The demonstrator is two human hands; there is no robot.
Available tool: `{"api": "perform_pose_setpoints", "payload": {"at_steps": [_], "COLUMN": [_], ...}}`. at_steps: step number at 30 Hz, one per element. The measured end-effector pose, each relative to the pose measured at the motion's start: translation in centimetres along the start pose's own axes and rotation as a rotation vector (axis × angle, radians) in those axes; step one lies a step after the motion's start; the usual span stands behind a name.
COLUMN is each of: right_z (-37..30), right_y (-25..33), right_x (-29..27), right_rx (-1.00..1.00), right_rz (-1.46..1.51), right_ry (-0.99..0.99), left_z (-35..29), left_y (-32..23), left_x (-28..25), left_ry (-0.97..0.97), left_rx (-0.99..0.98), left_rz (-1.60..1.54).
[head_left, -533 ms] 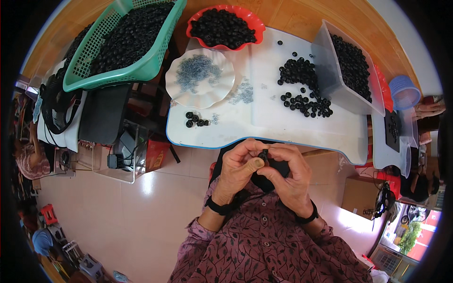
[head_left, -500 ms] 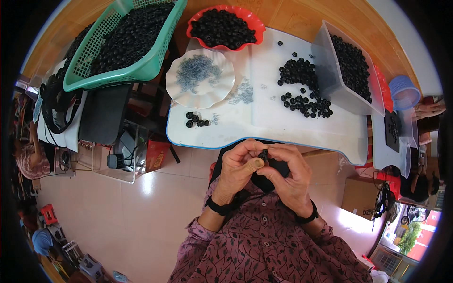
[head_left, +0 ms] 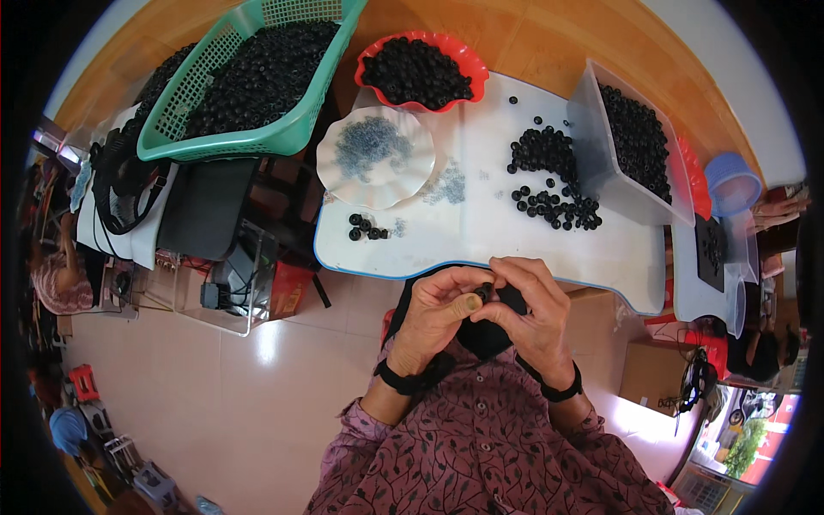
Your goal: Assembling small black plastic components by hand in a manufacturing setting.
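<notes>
Just off the table's front edge, my left hand (head_left: 435, 311) pinches a small black round part (head_left: 484, 293) between thumb and forefinger. My right hand (head_left: 534, 311) meets it from the other side, its thumb and fingertips closed at the same part; whether they hold something tiny of their own is hidden. On the white table (head_left: 506, 245) lies a loose pile of black ring-like parts (head_left: 549, 159) in front of my right hand. A few more black parts (head_left: 367, 228) lie at the left front, beside tiny clear pieces (head_left: 398, 227).
A scalloped white plate (head_left: 412, 184) holds tiny clear rings. Behind it are a red bowl (head_left: 479, 70) and a green basket (head_left: 296, 137), both full of black parts. A translucent bin (head_left: 614, 184) of them stands at the right. A blue basket (head_left: 734, 184) sits farther right.
The view has shifted a little, so the table sits lower. My right fingers have lifted and straightened somewhat, while my left hand keeps its pinch on the black part.
</notes>
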State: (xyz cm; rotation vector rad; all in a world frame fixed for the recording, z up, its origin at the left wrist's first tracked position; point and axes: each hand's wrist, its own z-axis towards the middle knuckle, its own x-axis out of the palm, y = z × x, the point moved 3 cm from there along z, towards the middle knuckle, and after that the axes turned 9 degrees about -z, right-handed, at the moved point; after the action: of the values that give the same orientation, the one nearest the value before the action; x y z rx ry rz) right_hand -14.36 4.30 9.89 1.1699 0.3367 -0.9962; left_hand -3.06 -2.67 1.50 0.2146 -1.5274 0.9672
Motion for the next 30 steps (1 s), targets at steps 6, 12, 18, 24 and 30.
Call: {"api": "perform_pose_setpoints", "payload": {"at_steps": [6,12,18,24,30], "right_z": [-0.4,-0.6,-0.9,-1.3,-1.4], "right_y": [0.2,1.0,0.7,0.8,0.6], "right_x": [0.5,0.4,0.2,-0.3,-0.8], "right_rx": [0.011,0.081,0.074,0.084,0.066], "right_rz": [0.053,0.136,0.137,0.159,0.212], "right_ry": [0.015,-0.001,0.04,0.045,0.032], "left_z": [-0.4,-0.3,-0.3,-0.4,-0.4], "left_y": [0.6,0.3,0.1,0.3,0.1], "left_x": [-0.2,0.8,1.3,1.6,2.6], "left_ry": [-0.048,-0.047,-0.114,-0.083,-0.005], "left_rx": [0.02,0.078,0.093,0.11,0.114], "left_rz": [-0.143,-0.18,-0.066,-0.035,0.044]}}
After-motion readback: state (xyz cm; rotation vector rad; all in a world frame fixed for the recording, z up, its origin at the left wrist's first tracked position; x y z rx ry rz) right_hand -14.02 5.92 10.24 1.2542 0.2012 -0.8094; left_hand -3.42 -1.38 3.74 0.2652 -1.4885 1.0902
